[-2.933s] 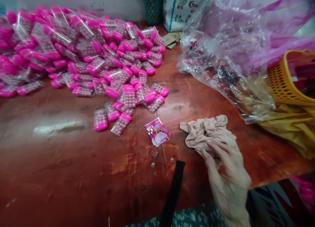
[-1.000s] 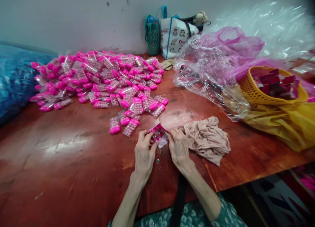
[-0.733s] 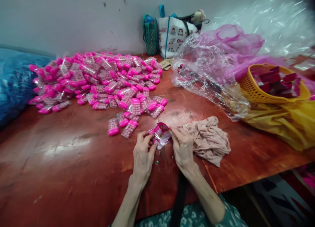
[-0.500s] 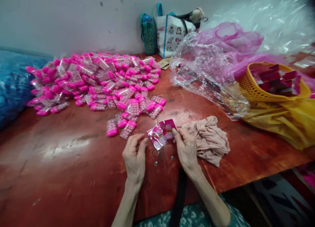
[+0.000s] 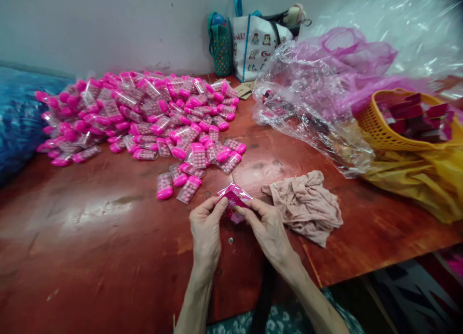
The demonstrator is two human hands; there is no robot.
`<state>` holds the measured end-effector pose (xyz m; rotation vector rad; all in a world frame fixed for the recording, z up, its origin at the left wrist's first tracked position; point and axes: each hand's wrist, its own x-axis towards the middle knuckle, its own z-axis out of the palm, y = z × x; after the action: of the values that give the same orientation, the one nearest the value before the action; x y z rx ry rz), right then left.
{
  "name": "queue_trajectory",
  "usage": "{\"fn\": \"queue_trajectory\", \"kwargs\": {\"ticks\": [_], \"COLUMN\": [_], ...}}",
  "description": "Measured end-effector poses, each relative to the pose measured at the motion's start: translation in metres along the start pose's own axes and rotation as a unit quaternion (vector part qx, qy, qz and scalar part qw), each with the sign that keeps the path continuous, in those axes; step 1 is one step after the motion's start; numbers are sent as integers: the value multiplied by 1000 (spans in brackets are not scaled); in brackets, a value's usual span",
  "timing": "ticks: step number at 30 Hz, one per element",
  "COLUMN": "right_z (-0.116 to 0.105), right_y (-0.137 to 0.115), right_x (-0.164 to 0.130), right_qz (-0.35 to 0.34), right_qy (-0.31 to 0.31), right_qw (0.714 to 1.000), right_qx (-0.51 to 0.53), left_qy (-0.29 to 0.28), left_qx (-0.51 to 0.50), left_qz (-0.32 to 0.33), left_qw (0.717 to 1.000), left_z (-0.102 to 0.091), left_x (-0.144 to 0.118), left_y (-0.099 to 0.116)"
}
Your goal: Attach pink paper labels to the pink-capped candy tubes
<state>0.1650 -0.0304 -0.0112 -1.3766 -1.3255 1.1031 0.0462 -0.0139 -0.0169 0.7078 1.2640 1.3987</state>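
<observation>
Over the red table (image 5: 108,257), the left hand (image 5: 205,230) and right hand (image 5: 270,232) both pinch a pink packet (image 5: 231,204), near a crumpled cloth (image 5: 307,206).

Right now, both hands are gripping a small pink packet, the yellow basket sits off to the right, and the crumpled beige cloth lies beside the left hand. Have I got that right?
Not quite: the crumpled beige cloth lies beside the right hand, as the head view shows. The small pink packet and the yellow basket are as you say.
</observation>
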Motion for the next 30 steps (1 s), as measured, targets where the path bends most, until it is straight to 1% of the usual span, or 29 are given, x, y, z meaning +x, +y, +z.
{"fn": "queue_trajectory", "kwargs": {"ticks": [4, 8, 11, 14, 16, 18, 21, 25, 30], "right_z": [0, -2, -2, 3, 9, 15, 19, 20, 21], "right_y": [6, 5, 3, 1, 2, 3, 2, -2, -4], "right_x": [2, 4, 4, 1, -1, -4, -7, -8, -9], "right_qz": [22, 35, 41, 53, 60, 60, 46, 30, 18], "right_qy": [-3, -12, -37, -65, -53, -22, -1, -5, -19], "right_qw": [999, 998, 996, 992, 993, 996, 998, 999, 1000], "right_qx": [33, 54, 73, 91, 85, 66, 40, 16, 5], "left_qy": [4, 11, 34, 51, 57, 56, 47, 43, 55], "left_qx": [1, 4, 14, 32, 36, 30, 8, -23, -48], "left_qz": [-9, -14, -1, 12, 25, 34, 27, 8, -12], "left_qw": [1000, 1000, 999, 998, 997, 997, 999, 999, 997], "left_z": [-4, -6, -7, -7, -7, -6, -6, -5, -5], "left_x": [2, 1, 1, -1, -2, -3, -5, -7, -8], "left_y": [-8, -9, -7, -7, -7, -7, -5, -3, -1]}}
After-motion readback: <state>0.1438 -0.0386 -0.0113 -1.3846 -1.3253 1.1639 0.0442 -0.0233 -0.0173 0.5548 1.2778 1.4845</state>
